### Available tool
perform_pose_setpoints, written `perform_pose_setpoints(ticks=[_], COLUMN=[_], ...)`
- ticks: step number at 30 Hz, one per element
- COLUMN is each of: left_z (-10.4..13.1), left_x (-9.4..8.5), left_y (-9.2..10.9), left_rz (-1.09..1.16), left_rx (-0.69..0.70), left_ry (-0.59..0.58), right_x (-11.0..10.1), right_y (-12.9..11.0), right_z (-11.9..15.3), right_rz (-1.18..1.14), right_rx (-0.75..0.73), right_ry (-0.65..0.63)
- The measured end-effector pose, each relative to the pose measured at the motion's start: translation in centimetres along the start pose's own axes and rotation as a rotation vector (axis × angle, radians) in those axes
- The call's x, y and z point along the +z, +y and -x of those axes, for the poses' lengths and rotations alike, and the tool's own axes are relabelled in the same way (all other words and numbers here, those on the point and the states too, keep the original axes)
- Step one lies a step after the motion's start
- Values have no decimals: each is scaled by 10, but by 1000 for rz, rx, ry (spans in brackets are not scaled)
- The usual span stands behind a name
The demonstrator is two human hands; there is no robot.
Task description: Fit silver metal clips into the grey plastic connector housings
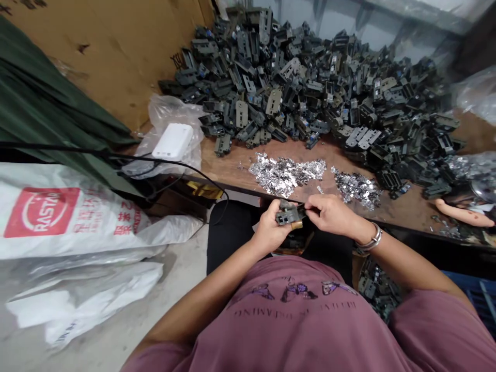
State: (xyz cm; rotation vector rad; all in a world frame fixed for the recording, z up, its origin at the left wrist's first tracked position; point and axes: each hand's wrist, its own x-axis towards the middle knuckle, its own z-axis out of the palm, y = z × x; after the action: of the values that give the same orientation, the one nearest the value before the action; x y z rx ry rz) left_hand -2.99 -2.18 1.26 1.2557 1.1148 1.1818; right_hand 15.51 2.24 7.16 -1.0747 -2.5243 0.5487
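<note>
My left hand is closed around a dark grey plastic housing, held over my lap just in front of the table edge. My right hand is at the housing's right side, fingers pinched together; what they grip is too small to make out. Beyond my hands, two heaps of small shiny metal pieces lie on the brown table, a larger one at the left and a smaller one at the right. Behind them rises a big pile of similar dark housings.
A white box-shaped device on plastic wrap stands at the table's left, with black cables nearby. White sacks lie at the left. More housings are below the table at the right. A doll's arm lies far right.
</note>
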Motion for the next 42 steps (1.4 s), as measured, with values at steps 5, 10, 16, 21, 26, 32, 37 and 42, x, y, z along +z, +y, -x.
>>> perform_pose_setpoints(ticks=[5,10,16,21,26,32,37,42], left_z=[18,32,42,48,50,47,38,21], left_x=[6,8,9,9,9,7,-4,-11], left_y=[0,3,7,9,10,-8,-12,-6], left_rz=[-24,-3,-82,-72,-40,-63,-50,189], left_rx=[5,-48,-62,-80,-23,80,62,-272], left_ry=[-117,-148,-203,-171,-125,-141,-234,-494], right_x=[-9,5,37,45,64,89,93,95], right_y=[-6,-11,-17,-18,-21,-33,-24,-7], right_z=[24,63,83,90,90,71,67,72], right_rz=[-53,-36,88,-338,-967,-1476,-1718,-1385], right_rx=[78,-92,-246,62,554,693,706,702], right_ry=[-102,158,281,410,470,474,385,462])
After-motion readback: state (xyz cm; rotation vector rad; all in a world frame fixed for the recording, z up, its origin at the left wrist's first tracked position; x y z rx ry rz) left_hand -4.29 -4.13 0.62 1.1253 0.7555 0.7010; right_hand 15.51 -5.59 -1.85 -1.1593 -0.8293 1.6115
